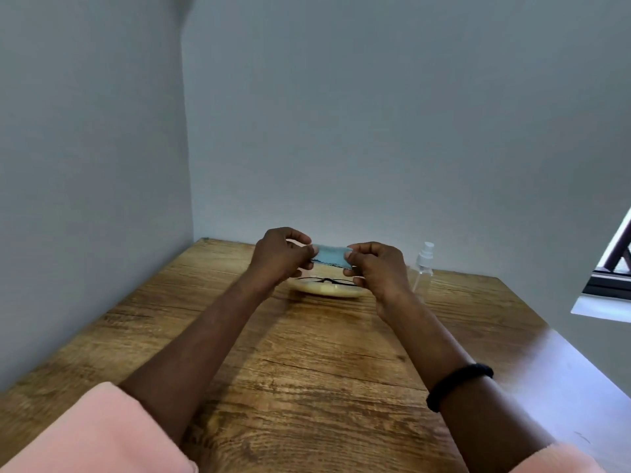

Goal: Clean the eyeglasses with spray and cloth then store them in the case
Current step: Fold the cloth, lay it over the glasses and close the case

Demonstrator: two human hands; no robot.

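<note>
A small light-blue cloth (330, 255) is stretched between my two hands above the far part of the table. My left hand (280, 256) pinches its left end and my right hand (377, 268) pinches its right end. Just below the cloth, black-framed eyeglasses (324, 280) lie in an open cream-coloured case (327, 291) on the wooden table (307, 353). My hands hide the ends of the frame. A clear spray bottle (422, 268) with a white nozzle stands upright to the right of my right hand.
Grey walls close the table on the left and at the back. A window corner (611, 268) shows at the right. The table's right edge runs diagonally toward me. A black band sits on my right wrist (457, 387).
</note>
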